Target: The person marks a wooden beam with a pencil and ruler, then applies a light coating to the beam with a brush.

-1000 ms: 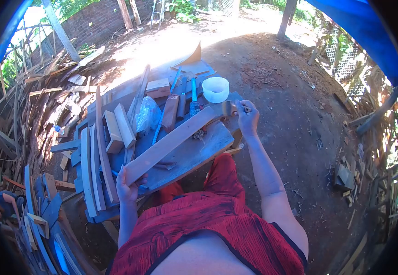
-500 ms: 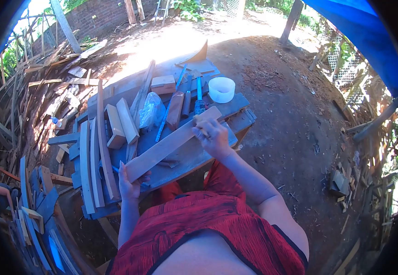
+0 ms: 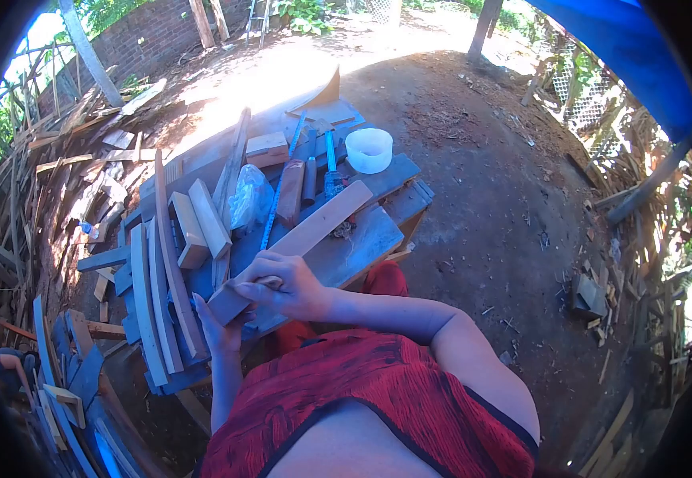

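A flat wooden board [image 3: 322,217] slants across the worktable, its far end up to the right. Its near end rests in my left hand [image 3: 222,331], the thumb along one edge and the fingers beneath. My right hand [image 3: 294,285] is closed over the board's near part, close to my left hand. Between its fingers shows the edge of a small tan piece of what looks like folded sandpaper [image 3: 269,281], pressed on the board; most of it is hidden.
On the worktable [image 3: 370,239] lie several wooden strips [image 3: 172,263], wood blocks [image 3: 209,219], a plastic bag [image 3: 250,197], a blue ruler [image 3: 282,187], a blue-handled tool [image 3: 332,163] and a white tub [image 3: 369,151]. Scrap wood [image 3: 75,350] is piled at left.
My right hand has slid down the board from its far end to the near end, beside my left hand. The left hand still supports the board. The view has shifted slightly.
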Tool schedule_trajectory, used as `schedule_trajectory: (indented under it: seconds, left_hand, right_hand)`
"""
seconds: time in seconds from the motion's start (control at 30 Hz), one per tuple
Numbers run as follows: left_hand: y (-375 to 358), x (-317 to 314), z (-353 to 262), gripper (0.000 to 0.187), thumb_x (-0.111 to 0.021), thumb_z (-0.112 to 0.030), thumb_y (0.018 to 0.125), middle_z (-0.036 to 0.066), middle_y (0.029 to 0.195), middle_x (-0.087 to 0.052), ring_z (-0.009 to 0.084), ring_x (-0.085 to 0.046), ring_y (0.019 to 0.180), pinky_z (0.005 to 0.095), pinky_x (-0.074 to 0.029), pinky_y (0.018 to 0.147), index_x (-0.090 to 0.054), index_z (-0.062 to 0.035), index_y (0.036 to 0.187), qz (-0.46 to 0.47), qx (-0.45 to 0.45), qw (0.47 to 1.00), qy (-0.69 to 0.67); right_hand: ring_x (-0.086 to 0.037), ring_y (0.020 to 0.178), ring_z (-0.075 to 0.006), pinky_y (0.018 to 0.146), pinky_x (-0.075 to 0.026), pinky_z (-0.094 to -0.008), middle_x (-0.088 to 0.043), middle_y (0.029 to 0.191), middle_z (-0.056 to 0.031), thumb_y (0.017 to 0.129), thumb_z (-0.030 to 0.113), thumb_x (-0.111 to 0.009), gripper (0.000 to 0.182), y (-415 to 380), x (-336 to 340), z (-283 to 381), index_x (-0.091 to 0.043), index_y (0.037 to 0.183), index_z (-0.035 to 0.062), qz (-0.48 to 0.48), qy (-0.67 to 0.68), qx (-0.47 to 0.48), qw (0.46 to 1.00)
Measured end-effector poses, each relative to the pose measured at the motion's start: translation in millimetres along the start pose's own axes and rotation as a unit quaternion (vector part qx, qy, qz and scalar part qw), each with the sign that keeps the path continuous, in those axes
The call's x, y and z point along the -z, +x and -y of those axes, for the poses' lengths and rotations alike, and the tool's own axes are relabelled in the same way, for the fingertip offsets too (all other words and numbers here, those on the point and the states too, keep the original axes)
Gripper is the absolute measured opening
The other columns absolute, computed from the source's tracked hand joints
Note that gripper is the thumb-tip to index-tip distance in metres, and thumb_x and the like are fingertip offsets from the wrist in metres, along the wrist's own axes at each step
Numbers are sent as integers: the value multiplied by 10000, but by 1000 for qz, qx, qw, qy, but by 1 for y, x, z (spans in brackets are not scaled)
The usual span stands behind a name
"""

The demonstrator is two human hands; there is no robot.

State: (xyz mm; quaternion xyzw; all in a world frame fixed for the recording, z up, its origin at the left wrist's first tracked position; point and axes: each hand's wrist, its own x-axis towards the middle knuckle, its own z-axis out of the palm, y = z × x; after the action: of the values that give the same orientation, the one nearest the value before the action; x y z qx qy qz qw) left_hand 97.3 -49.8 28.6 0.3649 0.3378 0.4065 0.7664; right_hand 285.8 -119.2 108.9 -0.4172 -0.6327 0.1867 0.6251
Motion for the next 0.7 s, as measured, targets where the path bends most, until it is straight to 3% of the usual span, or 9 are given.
schedule_trajectory:
  seconds: [0.13,0.2,0.3,0.47,0.7]
  left_hand:
    - [0,-4,1,818,-272,-758,854,123,954,-644,243,-667,749,345,-557,558,-552,-37,1120,-15,-12,999,-45]
    - [-3,-6,0,824,-272,-760,852,128,961,-647,247,-668,747,345,-558,559,-549,-38,1137,-10,-13,999,-41]
    - [-5,-6,-3,839,-270,-758,854,142,977,-653,257,-671,743,349,-559,561,-540,-30,1173,-13,0,1000,-26]
    - [2,6,2,833,-298,-723,875,168,997,-656,278,-675,742,364,-561,573,-511,1,1227,1,6,1000,-9]
    - [4,10,5,622,-408,-523,935,183,1011,-649,295,-677,760,363,-565,590,-499,11,1240,23,-1,1000,-20]
  right_hand:
    - [-624,716,-151,603,-486,-269,-630,781,-63,881,159,-653,137,5,-14,5,-642,883,23,7,56,-14,998]
    - [-625,686,-112,607,-505,-240,-634,795,-43,908,175,-628,158,6,-15,8,-629,898,17,44,245,-201,947]
    - [-634,660,-107,589,-529,-237,-640,823,-42,920,183,-613,163,8,-7,-8,-617,897,22,8,326,-270,906]
    - [-638,634,-132,538,-542,-265,-639,795,-59,909,184,-626,169,1,41,-61,-619,874,18,-108,264,-276,918]
    - [-628,610,-116,474,-511,-242,-629,754,-49,898,185,-641,184,-2,145,-88,-626,833,14,-301,188,-245,902]
